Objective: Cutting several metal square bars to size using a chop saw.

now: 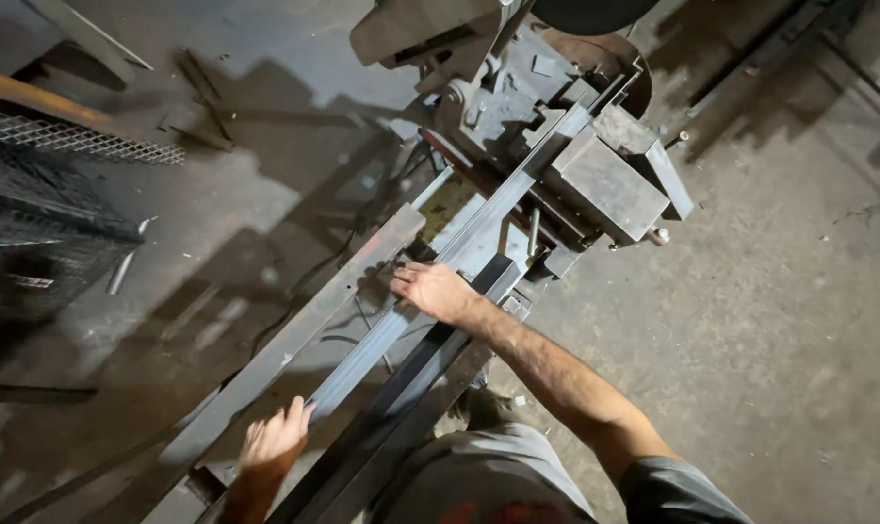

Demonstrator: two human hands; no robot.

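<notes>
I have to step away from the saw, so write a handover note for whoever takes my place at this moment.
Left hand: grips the near end of the long metal strip, fingers closed around it.
Right hand: lies flat on top of the strip further along, pressing it down, not gripping.
The strip runs diagonally along the support rails into the cut-off saw, and its far end sits beside the clamp block.
Done: the strip is fed into the saw's clamp area.
Left: no cut shows; whether the clamp is tight cannot be told.
</notes>
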